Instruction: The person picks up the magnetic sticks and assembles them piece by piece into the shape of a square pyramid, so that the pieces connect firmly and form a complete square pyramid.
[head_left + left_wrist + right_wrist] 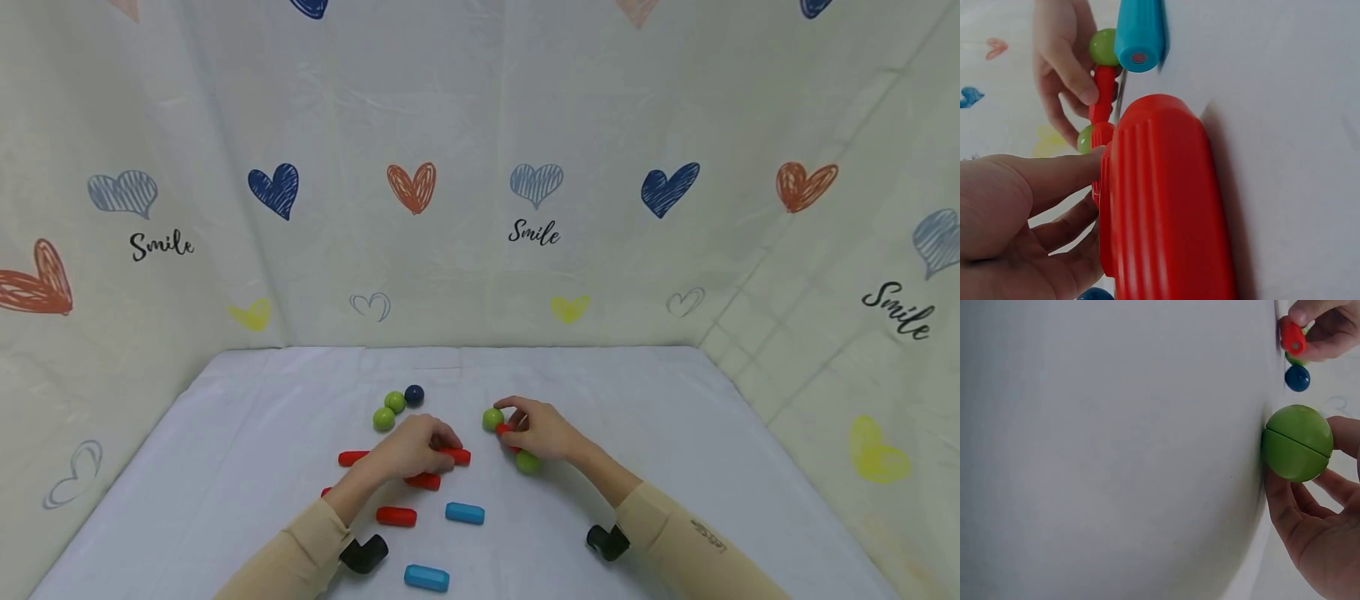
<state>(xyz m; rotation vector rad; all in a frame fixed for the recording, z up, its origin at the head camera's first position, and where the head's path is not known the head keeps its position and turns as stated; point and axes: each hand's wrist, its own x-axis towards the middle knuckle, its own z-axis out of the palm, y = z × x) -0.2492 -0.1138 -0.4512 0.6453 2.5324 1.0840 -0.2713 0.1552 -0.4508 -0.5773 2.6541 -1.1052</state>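
Green ball (1297,444), one, seamed, on white surface (1116,456), right grip (1327,537) behind it; red rod (1293,336), one, pinched by left grip (1330,330); blue ball (1297,378), one, nearby.

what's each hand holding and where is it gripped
The left hand pinches a red rod by its sides, one end sticking out. The right hand grips another red rod along its length, between two green balls.

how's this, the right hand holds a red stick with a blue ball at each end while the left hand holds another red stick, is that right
Not quite: the ball at each end of the red stick in the right hand is green, not blue, as the head view shows. The left hand does hold another red stick.
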